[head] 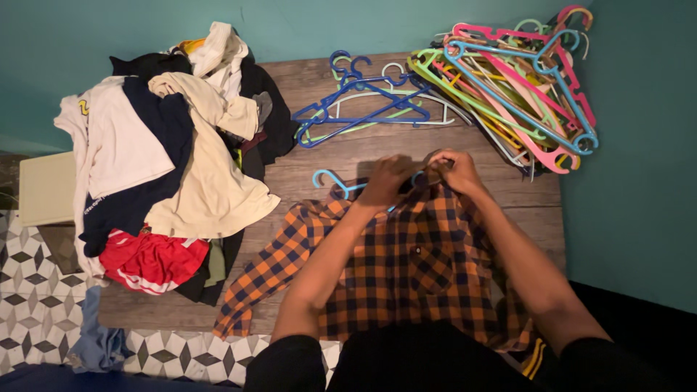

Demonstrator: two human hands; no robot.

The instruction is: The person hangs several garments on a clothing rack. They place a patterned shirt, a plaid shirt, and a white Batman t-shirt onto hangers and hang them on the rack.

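left hand [385,178] + right hand [454,170] both pinch collar of orange plaid shirt [406,268], flat on desk [363,152] | light-blue hanger [332,180] under collar | risk: collar slips off hanger if pinch loosens

Both bare forearms reach forward from dark sleeves and come together, the left hand [386,179] bent at the wrist with its curled fingers pinched closed, and the right hand [451,170] just beside it, knuckles up, fingertips almost touching the left fingertips.
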